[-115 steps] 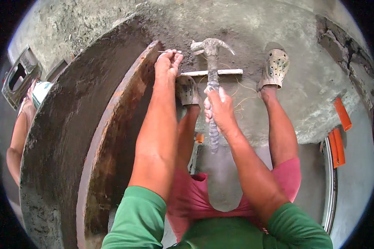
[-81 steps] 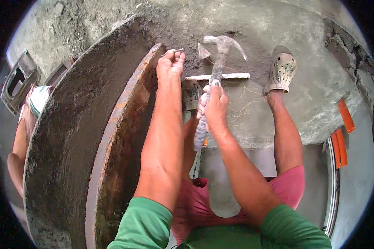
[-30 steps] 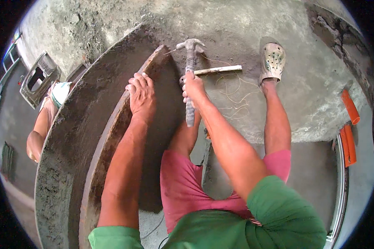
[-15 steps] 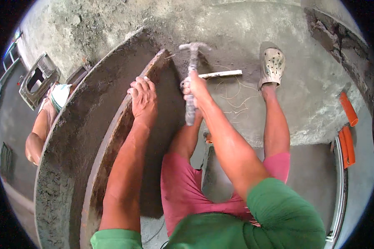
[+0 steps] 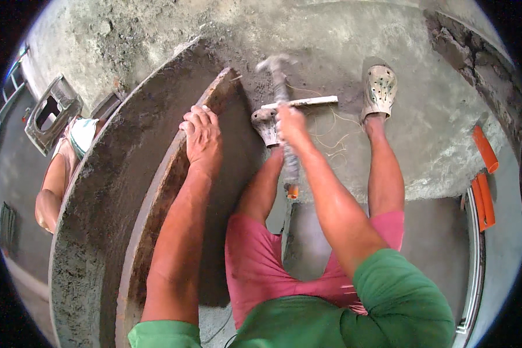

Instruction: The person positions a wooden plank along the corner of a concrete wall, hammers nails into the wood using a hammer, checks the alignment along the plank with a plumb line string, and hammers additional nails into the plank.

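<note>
A rusty curved steel form (image 5: 156, 203) is edging the round concrete slab (image 5: 98, 191). The left hand (image 5: 202, 139) is lying flat on that rim, fingers pressed together. The right hand (image 5: 291, 123) is gripping a hammer (image 5: 279, 81), fingers wrapped around its handle, the blurred head raised over open rough concrete floor (image 5: 423, 139) near a pale stick (image 5: 301, 102).

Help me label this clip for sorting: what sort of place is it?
Probably a building site or concrete-casting yard: a rough grey concrete floor, a large curved concrete ring with a rusty form edge, orange plastic pipes, and the right hand gripping a steel claw hammer.
</note>
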A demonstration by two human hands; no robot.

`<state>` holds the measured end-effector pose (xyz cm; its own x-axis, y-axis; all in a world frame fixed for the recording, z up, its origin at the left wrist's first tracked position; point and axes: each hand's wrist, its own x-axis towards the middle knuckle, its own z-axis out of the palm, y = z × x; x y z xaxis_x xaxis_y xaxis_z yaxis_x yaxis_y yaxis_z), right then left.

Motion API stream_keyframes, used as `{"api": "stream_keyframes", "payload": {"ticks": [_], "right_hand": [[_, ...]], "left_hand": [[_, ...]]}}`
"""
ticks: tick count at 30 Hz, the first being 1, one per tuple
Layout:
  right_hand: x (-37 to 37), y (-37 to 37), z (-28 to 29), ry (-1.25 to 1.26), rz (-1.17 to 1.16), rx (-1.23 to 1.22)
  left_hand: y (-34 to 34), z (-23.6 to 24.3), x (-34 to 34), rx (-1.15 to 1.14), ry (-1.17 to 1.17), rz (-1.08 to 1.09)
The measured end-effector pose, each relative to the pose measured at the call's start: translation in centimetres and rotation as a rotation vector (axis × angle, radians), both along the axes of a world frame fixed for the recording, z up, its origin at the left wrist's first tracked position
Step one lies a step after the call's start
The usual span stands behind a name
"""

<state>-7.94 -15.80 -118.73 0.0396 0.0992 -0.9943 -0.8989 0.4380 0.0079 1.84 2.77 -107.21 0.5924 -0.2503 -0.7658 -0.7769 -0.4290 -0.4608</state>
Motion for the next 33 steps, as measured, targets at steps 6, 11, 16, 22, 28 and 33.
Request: {"api": "stream_keyframes", "payload": {"ticks": [6,11,16,22,28,33], "right_hand": [[5.9,-6.1,4.9,-0.399,-0.720,-0.385],[2.3,4.4,3.6,0.065,-0.326,-0.098],[0.1,1.7,3.1,-0.015,-0.043,-0.058],[5.3,-17.1,-3.9,-0.382,0.683,-0.457],[11.0,-30.9,-8.1,-0.666,1.168,-0.788],[7.2,-31.7,0.2,-0.692,0.931,-1.070]], "left_hand": [[1.9,1.3,0.6,0.059,-0.006,-0.007],[-0.7,0.6,-0.3,0.016,0.019,0.022],[0.6,1.5,0.7,0.065,0.022,0.034],[-6.0,-2.6,-1.8,-0.547,-0.022,0.527],[-12.0,-15.8,-8.0,-0.518,0.375,1.520],[-15.8,-22.4,-11.2,-0.664,-0.090,1.524]]}}
